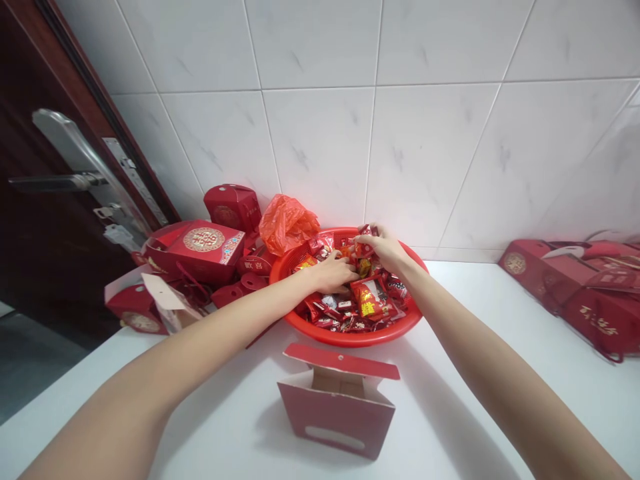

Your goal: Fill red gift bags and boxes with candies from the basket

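Observation:
A round red plastic basket (350, 339) full of wrapped snacks stands near the wall. My left hand (334, 272) reaches into it, fingers spread over the wrappers on its left side; its fingertips are partly hidden among them. At the basket's back right, my right hand (379, 245) is closed on red wrapped snacks (367, 241). A larger red and yellow snack packet (373, 298) lies on the pile below my right hand. In front of the basket, a dark red paper box (337, 417) stands upright with its top flaps apart.
Several red gift boxes (200, 247) are heaped at the left beside an orange-red plastic bag (286, 223). More red boxes (575, 287) lie on the white table (460, 380) at the right. A tiled wall stands behind; a dark door (45, 220) is at the left.

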`<action>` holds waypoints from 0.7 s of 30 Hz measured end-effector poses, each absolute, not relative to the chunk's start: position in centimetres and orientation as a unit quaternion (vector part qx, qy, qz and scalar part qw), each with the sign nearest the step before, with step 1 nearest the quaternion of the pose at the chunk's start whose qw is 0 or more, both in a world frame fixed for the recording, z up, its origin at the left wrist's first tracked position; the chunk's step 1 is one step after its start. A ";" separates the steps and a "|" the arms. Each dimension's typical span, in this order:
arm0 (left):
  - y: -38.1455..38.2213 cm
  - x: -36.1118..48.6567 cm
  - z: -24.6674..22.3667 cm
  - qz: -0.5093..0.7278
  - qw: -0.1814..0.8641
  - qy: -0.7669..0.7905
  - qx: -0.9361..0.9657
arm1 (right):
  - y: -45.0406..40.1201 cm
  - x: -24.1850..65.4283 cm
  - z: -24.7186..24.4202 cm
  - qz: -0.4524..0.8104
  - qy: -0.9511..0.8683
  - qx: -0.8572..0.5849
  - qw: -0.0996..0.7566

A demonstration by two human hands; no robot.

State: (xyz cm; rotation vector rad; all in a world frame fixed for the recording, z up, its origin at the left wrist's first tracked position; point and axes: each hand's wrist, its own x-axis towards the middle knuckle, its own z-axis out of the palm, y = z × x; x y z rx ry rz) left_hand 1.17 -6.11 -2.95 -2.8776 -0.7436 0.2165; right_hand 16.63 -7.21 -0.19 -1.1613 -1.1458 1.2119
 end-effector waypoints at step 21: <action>-5.1 1.1 -2.0 -0.093 -0.052 -0.417 -0.903 | -6.7 17.1 -0.5 0.451 -0.495 -0.483 0.563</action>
